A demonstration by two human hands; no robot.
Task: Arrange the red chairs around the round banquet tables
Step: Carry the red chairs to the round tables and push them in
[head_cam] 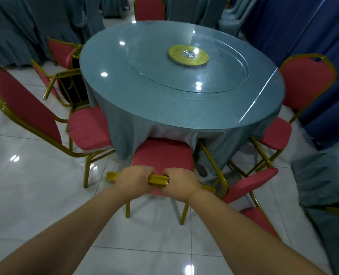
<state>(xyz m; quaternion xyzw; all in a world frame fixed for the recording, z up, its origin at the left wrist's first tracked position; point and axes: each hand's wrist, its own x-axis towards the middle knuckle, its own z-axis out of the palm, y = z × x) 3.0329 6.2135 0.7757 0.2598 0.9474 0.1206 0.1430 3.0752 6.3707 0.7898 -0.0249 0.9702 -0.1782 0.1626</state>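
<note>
A red chair (162,153) with a gold frame stands right in front of me, its seat partly under the cloth of the round blue banquet table (164,100). My left hand (134,178) and my right hand (179,182) both grip the gold top rail of its backrest, side by side. More red chairs ring the table: one at the near left (85,128), two further left (59,52), one at the far side (148,8), one at the right (303,84) and one at the near right (250,183).
A glass turntable with a gold hub (188,55) lies on the table. Cloth-covered tables (26,26) stand at the back left. Dark blue curtains (303,26) hang at the right, another draped table (327,185) at the near right. The floor is glossy white tile (35,195).
</note>
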